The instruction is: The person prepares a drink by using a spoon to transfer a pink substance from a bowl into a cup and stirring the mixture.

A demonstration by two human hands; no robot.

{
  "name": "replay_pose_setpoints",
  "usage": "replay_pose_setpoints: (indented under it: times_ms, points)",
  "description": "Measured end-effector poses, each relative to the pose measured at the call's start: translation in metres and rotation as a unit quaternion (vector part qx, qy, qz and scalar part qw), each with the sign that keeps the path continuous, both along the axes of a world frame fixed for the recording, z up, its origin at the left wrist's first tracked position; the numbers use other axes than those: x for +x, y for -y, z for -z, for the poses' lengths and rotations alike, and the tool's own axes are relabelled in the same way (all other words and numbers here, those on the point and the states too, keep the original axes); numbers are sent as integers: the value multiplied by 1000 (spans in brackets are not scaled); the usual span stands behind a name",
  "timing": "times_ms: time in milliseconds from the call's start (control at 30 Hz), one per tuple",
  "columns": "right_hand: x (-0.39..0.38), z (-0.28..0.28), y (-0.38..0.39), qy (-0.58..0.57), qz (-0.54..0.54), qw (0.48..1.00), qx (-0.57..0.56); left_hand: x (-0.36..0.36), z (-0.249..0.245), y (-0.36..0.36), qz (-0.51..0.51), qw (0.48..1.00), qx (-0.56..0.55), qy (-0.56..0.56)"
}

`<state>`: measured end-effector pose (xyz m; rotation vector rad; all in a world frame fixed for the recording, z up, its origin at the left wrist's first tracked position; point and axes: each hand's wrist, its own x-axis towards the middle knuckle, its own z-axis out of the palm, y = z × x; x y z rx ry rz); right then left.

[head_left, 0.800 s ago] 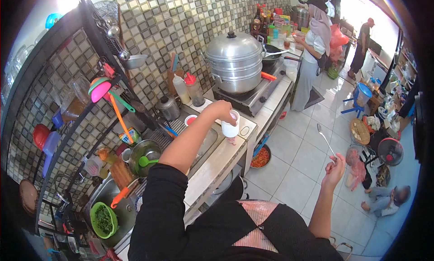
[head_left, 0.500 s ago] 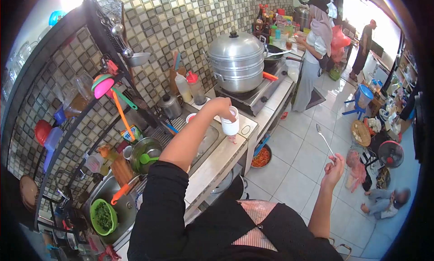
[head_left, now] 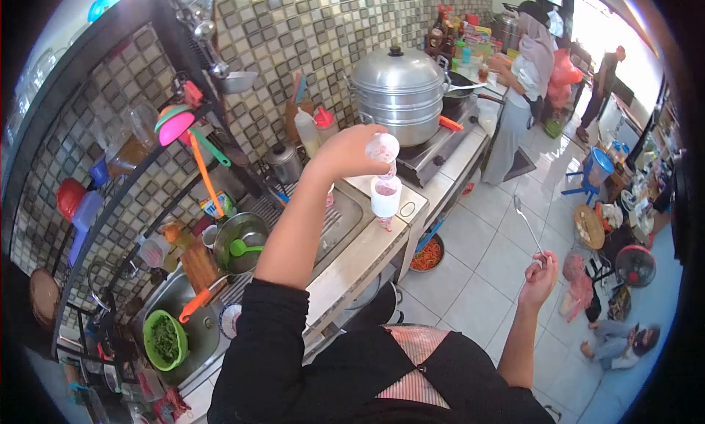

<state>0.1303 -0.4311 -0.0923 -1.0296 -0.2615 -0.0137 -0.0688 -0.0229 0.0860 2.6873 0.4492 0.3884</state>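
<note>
My left hand grips a small whitish cup with pinkish residue. Its mouth is turned toward me, just above a white tub at the counter's edge. Something pinkish shows inside that tub. A small red-and-white piece lies at the tub's foot. Out over the floor on the right, my right hand has its fingers closed round the handle of a metal spoon, bowl pointing up and away.
A large steamer sits on the stove behind the tub. Squeeze bottles stand by the wall. Left are a pot with a green ladle and a green basin of leaves in the sink. A co-worker stands past the stove.
My left hand has risen from the mouth of the white tub and now holds the small cup above it. My right hand keeps the spoon in nearly the same place.
</note>
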Motion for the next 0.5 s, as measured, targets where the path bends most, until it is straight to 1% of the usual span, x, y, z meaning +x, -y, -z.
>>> replay_pose_setpoints:
  times_ms: [33, 67, 100, 133, 167, 200, 267, 300, 367, 433, 467, 500]
  points:
    - [-5, -9, -6, 9, -13, 1000, -2, -14, -3, 7, 21, 994, 4, 107]
    - [-8, -14, -14, 18, -27, 999, -4, -29, -5, 16, 10, 994, 2, 109]
    - [-7, -15, -21, 20, -39, 999, -6, -45, -7, 26, 12, 984, -38, 176]
    - [-6, -16, -29, 39, -73, 997, 9, -61, -7, 35, 12, 967, -77, 243]
    - [-5, -18, -39, 59, -110, 992, 24, -76, -4, 43, -4, 966, -76, 249]
    - [-10, -27, -53, 62, -128, 990, 22, -92, 0, 52, -18, 958, -60, 281]
    - [-30, -48, -88, 39, -164, 984, 57, -122, 19, 59, -44, 936, -35, 347]
    - [-34, -50, -105, 40, -189, 980, 55, -140, 27, 63, -51, 933, -30, 356]
    - [-48, -48, -141, 63, -312, 946, 63, -171, 53, 66, -91, 893, -56, 438]
    - [-71, -44, -180, 48, -377, 923, 59, -213, 74, 73, -111, 846, -104, 511]
    - [-86, -43, -199, 33, -410, 910, 55, -238, 80, 81, -155, 838, -133, 506]
    - [-105, -44, -218, 32, -439, 897, 52, -259, 87, 90, -193, 802, -173, 539]
